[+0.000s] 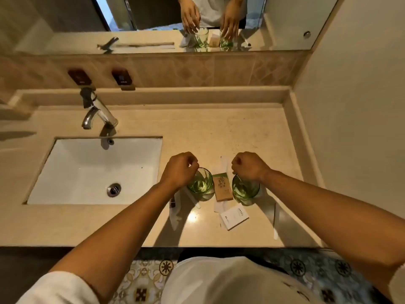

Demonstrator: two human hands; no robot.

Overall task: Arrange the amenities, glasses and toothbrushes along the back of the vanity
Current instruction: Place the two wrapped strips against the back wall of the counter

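Two green glasses stand near the front of the beige vanity. My left hand grips the rim of the left glass from above. My right hand grips the rim of the right glass the same way. Between the glasses lies a brown amenity box. A white hotel box lies in front of it. White wrapped sachets lie behind and beside the glasses, and another packet sits under my left forearm. I cannot pick out any toothbrushes.
A white sink fills the left of the counter, with a chrome tap behind it. A raised ledge runs along the back under the mirror. A wall closes the right side.
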